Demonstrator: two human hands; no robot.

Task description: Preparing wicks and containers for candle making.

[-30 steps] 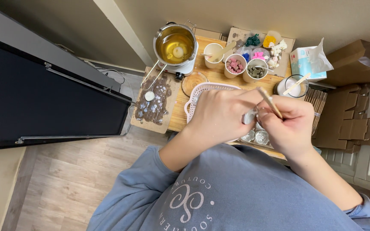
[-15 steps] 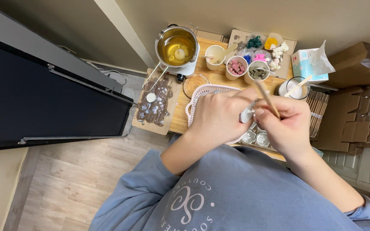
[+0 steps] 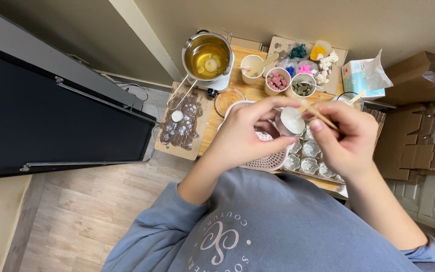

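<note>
Small cup: a small round cup (image 3: pixel 291 121) filled with white wax is held up above the tabletop (image 3: pixel 250 90), between the two hands, its white top facing the camera.
Left hand: the left hand (image 3: pixel 250 136) is closed around the small cup from the left, with thumb below and fingers curled over its far side.
Right hand: the right hand (image 3: pixel 346 138) is closed on a thin wooden stick (image 3: pixel 318 114) pinched between thumb and fingers; the stick's far end lies just at the right edge of the small cup.
Below the hands: a pink perforated basket (image 3: pixel 268 161) is seen under the left hand, and a tray of clear flower-shaped moulds (image 3: pixel 309 157) just right of it.
Far side: a metal pot of yellow liquid (image 3: pixel 207 53) is set at the far left, and paper cups (image 3: pixel 278 79) with coloured pieces stand to its right.
Far right: a tissue box (image 3: pixel 362 75) is placed beside a glass jar (image 3: pixel 347 100).
</note>
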